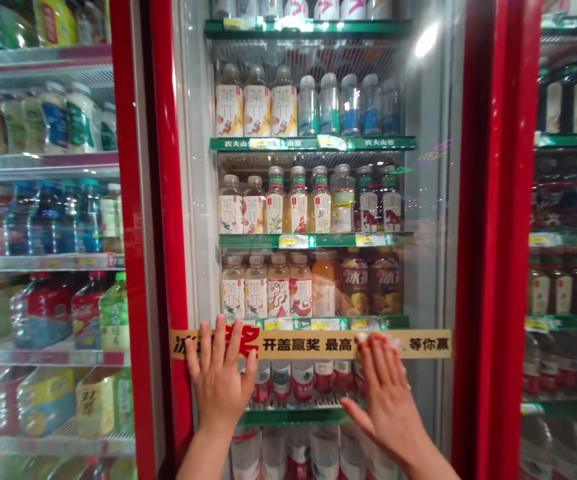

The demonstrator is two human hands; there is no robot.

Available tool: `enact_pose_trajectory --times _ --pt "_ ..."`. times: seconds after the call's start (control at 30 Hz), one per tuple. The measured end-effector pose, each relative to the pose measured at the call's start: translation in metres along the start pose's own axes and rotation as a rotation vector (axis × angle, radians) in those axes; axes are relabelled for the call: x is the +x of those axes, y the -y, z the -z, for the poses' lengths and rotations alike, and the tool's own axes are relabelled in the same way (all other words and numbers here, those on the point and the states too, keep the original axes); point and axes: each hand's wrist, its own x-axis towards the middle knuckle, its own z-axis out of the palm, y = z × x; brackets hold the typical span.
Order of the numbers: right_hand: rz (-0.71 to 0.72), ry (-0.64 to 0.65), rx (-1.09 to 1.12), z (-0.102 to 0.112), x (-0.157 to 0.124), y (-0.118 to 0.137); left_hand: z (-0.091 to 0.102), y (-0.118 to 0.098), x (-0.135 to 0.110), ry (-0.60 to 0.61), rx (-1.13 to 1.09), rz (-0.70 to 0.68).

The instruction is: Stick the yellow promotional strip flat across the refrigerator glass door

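Note:
Both of my hands rest on the outside of a glass refrigerator door [433, 200], on a yellow printed paper strip [313, 344] stuck across it. My left hand [217, 380] lies flat with its fingers spread, at the strip's left end next to the red door frame [172, 200]. My right hand [388, 400] presses near the strip's right part. A whitish crumpled patch [377, 341] shows under its fingertips, and what it is stays unclear.
Behind the glass, green-edged shelves [313, 143] carry rows of bottled tea [256, 110] and other drinks. Neighbouring glass doors with red frames stand to the left and right, also stocked with bottles. A light reflects on the glass at upper right.

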Motion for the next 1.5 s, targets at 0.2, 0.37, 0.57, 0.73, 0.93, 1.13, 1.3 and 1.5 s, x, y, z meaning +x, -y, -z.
enact_pose_trajectory --times 0.2,0.37,0.57,0.73,0.93,1.13,1.3,1.5 --pt "-0.363 -0.122 0.071 0.006 0.069 -0.015 0.000 0.000 -0.001 0.005 0.001 0.013" --pt "0.315 -0.035 0.023 0.004 0.059 0.030 0.000 0.002 -0.001 -0.001 -0.006 -0.005" --pt "-0.337 -0.118 0.047 0.013 0.065 -0.043 0.000 0.001 0.000 -0.006 -0.003 -0.010" --pt "0.105 -0.018 0.024 0.012 0.064 -0.008 -0.001 0.002 -0.001 0.001 -0.028 0.010" --pt "-0.063 -0.054 0.011 0.017 0.072 -0.026 -0.002 0.002 -0.004 0.018 -0.008 0.016" --pt "0.287 -0.035 0.114 0.009 0.125 0.027 0.000 0.003 -0.002 0.023 0.002 0.004" --pt "0.470 0.051 0.114 0.014 0.116 0.026 0.001 0.001 -0.001 0.008 0.001 -0.008" --pt "0.104 -0.040 0.113 0.015 0.164 0.038 0.000 0.001 -0.001 0.005 0.002 -0.008"
